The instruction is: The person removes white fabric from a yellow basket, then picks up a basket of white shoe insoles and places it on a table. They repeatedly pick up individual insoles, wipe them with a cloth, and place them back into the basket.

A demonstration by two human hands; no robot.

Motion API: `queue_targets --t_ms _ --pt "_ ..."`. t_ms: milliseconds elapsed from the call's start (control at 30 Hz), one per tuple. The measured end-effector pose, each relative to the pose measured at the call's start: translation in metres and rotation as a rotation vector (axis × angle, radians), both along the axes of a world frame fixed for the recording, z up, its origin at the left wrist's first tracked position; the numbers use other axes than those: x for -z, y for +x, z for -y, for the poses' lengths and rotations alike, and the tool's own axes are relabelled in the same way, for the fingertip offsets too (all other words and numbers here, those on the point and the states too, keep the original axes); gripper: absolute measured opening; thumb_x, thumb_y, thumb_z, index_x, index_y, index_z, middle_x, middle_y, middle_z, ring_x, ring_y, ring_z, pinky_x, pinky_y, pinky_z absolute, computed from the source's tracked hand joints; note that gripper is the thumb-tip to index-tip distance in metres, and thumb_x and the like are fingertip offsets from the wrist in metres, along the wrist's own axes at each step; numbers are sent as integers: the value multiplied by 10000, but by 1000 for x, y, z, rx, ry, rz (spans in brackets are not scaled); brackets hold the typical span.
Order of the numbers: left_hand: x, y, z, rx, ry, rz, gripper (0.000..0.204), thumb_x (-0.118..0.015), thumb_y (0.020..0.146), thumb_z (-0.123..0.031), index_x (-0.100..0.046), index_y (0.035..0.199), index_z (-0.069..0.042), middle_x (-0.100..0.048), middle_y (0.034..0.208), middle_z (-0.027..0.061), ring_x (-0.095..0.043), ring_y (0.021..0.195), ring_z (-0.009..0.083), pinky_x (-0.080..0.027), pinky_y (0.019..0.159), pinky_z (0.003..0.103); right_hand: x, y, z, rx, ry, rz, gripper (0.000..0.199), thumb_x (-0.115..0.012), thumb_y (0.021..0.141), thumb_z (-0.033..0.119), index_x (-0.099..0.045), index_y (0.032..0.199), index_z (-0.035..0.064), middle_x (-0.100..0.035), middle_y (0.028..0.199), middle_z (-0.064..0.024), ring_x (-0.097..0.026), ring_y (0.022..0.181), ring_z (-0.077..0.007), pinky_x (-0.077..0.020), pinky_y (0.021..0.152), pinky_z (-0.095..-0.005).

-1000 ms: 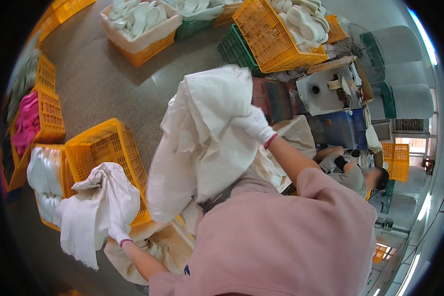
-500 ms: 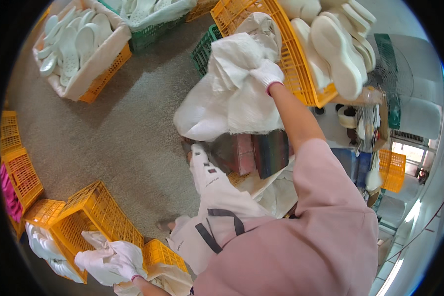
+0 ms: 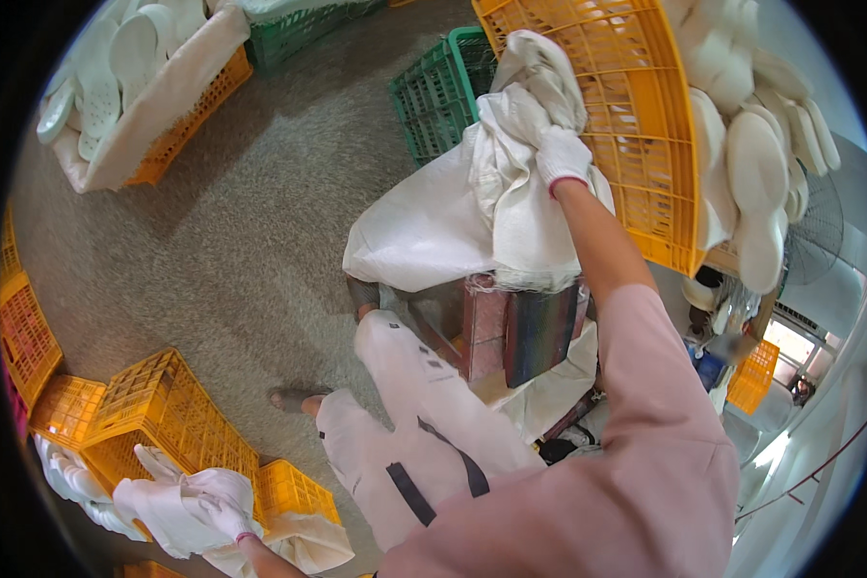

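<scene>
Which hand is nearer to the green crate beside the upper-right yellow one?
Right. The right hand, gripping a white sack, is just right of the green crate; the left hand, holding white cloth, is far off at lower left.

Readable text: none | pale trousers, right leg: small dark square marks in a row toward the lower end, faint line of print just beside them, too small to make out | left leg: small dark mark near the hem, likewise illegible
</scene>
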State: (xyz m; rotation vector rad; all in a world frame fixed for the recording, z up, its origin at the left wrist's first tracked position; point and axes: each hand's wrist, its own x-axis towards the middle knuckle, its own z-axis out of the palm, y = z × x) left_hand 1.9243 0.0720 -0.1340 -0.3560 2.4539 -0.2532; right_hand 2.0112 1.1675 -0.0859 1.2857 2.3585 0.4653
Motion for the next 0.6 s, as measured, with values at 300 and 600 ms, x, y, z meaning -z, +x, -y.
queue_targets --t_ms 300,600 --pt "24 28 7 -346 19 -79 742 -538 1047 -192 -279 1693 65 -376 1730 264 -409 1579 379 -289 1312 377 169 -69 -81 -296 -148 108 330 -534 1019 195 -851 1050 110 -809 1131 -180 -779 1082 -383 -606 907 -526" --pt "21 46 47 -820 551 -258 566 -662 1025 -179 -548 1537 37 -657 1374 101 -639 1170 231 -551 1007 361 216 -57 -143 36 -588 -102 504 -535 1066 399 -714 1421 88 -723 1402 -212 -671 1292 -411 -508 1065 -477"
